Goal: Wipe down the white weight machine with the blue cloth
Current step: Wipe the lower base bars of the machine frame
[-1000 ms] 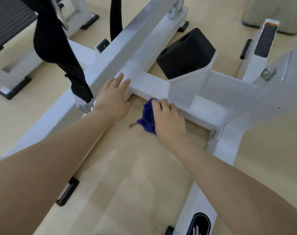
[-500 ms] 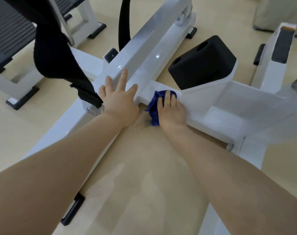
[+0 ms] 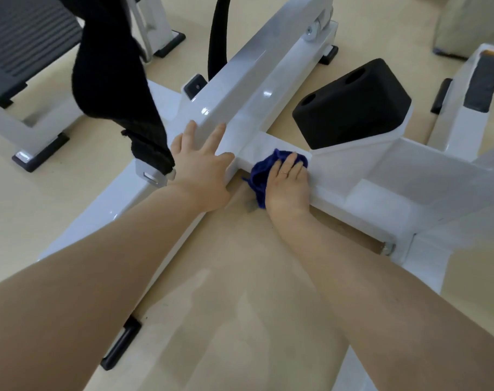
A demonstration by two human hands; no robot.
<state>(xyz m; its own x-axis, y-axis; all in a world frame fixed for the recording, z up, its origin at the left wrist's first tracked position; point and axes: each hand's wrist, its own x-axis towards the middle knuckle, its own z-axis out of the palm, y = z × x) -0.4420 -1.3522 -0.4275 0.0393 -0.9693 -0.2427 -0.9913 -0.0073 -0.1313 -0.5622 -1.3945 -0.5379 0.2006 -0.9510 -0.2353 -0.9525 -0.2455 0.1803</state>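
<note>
Blue cloth [image 3: 261, 172] bunched on the white weight machine's cross beam [image 3: 333, 198], at its joint with the long rail [image 3: 257, 80].

My right hand [image 3: 286, 183] presses the cloth down with fairly straight fingers; I see no pinch. My left hand [image 3: 202, 167] lies flat and spread on the rail, holding nothing. Part of the cloth hangs over the beam's near edge, so I judge a fast stroke could drag it off onto the floor [image 3: 240, 277]. The black strap [image 3: 144, 142] dangling beside my left hand could snag.
</note>
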